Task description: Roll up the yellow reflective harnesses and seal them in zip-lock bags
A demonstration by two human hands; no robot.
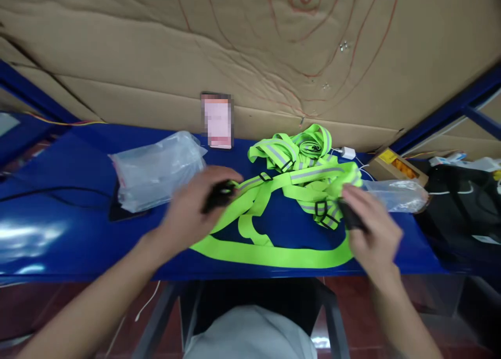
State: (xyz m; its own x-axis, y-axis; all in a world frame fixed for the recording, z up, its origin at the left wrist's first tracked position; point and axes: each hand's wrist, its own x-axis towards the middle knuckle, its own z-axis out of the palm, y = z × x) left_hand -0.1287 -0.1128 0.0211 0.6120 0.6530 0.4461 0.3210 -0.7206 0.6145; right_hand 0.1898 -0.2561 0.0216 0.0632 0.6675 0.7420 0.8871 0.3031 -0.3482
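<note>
Neon green straps with silver reflective stripes (274, 255) spread across the blue table between my hands. My left hand (193, 205), blurred, closes around a black buckle piece (219, 196) at the straps' left end. Another black buckle piece (352, 216) is gripped by my right hand (373, 234), by the right end of the strap. Small black slider buckles sit on the webbing, one of them a square slider (321, 209) near my right hand. Behind lies a bunched heap of the same webbing (291, 147), partly overlapped by the stretched strap.
Clear plastic bags (156, 168) lie on the table's left side, over a dark flat object. A phone (218, 121) leans against the cardboard wall (136, 51). To the right are a white charger plug (348, 153), a plastic pouch (399, 194), an open carton (397, 166) and a black bag (462, 213).
</note>
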